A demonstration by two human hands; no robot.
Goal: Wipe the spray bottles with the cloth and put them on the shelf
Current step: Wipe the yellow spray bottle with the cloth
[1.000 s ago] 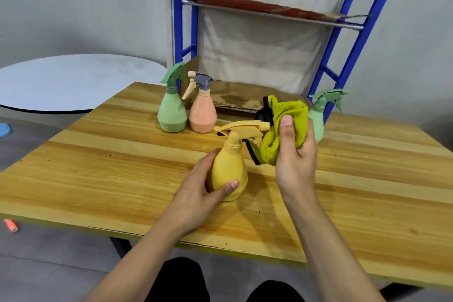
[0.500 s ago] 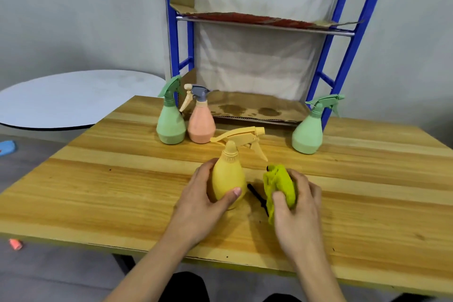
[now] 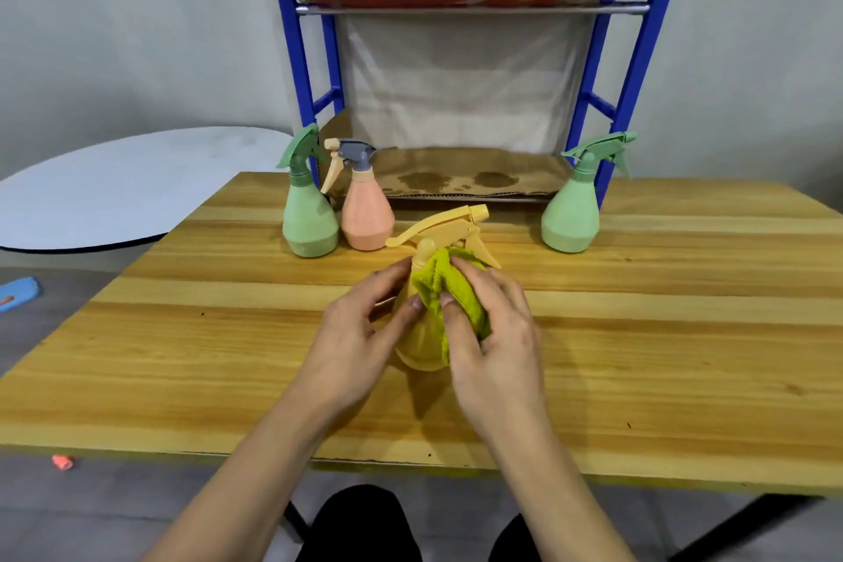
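The yellow spray bottle (image 3: 422,335) stands upright near the middle of the wooden tabletop (image 3: 661,333), its trigger head pointing right and away. The left hand (image 3: 353,345) wraps it from the left side, fingers curled round the body and thumb up near the neck. The right hand (image 3: 495,333) clutches the green cloth (image 3: 449,287), bunched up and pressed against the bottle's neck and right shoulder, thumb and fingers pinching the fabric.

Back along the far edge, a green spray bottle (image 3: 309,221) and a pink spray bottle (image 3: 367,219) with a grey nozzle stand just beside each other, left of centre. Well apart on the right stands a second green bottle (image 3: 571,217), nozzle pointing right.

Behind the tabletop rises the blue-framed shelf (image 3: 638,46). Its lower level carries stained brown cardboard (image 3: 460,178); its upper level has more cardboard on a metal rail. Pale fabric hangs across the back.

Off to the left sits a round white table (image 3: 114,192). On the grey floor, a blue object (image 3: 16,294) at the left edge and a small orange scrap (image 3: 61,462) below the tabletop's near edge.
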